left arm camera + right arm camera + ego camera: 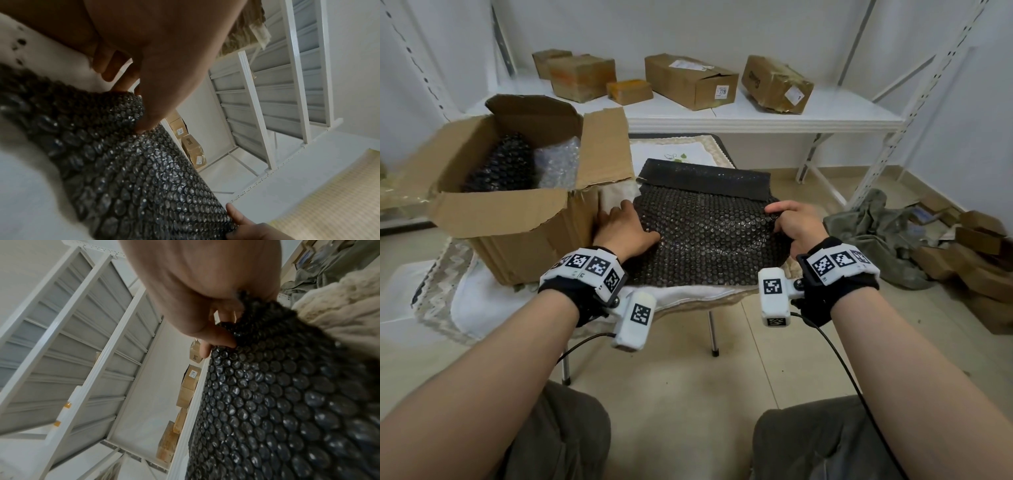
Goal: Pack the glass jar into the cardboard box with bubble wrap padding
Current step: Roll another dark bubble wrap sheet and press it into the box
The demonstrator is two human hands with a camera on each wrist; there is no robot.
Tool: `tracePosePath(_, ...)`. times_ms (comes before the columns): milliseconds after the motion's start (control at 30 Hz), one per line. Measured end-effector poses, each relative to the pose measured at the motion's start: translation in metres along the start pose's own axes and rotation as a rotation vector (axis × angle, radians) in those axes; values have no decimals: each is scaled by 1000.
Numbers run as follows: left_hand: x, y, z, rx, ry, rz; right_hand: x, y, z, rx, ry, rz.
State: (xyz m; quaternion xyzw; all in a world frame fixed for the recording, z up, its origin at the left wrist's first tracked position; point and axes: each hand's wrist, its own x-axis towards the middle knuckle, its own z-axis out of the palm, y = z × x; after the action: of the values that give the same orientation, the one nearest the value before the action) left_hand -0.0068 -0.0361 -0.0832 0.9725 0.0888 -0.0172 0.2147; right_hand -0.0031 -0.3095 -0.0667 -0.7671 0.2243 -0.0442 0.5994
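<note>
A sheet of black bubble wrap (705, 236) lies bulging on the small cloth-covered table, its far edge rolled over. No glass jar shows in any view. My left hand (625, 224) grips the wrap's left end, thumb on top and fingers curled behind it, as the left wrist view shows (141, 113). My right hand (789, 219) pinches the wrap's right edge (287, 402) between thumb and curled fingers (218, 339). The open cardboard box (500, 212) stands left of the wrap, with a black bubble-wrap wad (503, 164) and clear bubble wrap (558, 161) inside.
A white shelf (756, 118) behind the table carries several closed cardboard boxes (688, 82). An olive cloth (876, 233) and cardboard scraps (979, 260) lie on the floor at right. The box's right flap (606, 147) stands up beside the wrap.
</note>
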Motion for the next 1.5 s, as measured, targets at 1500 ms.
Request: tracePosePath(1500, -19, 14, -7, -126, 354, 495, -19, -18, 9, 49, 146, -310)
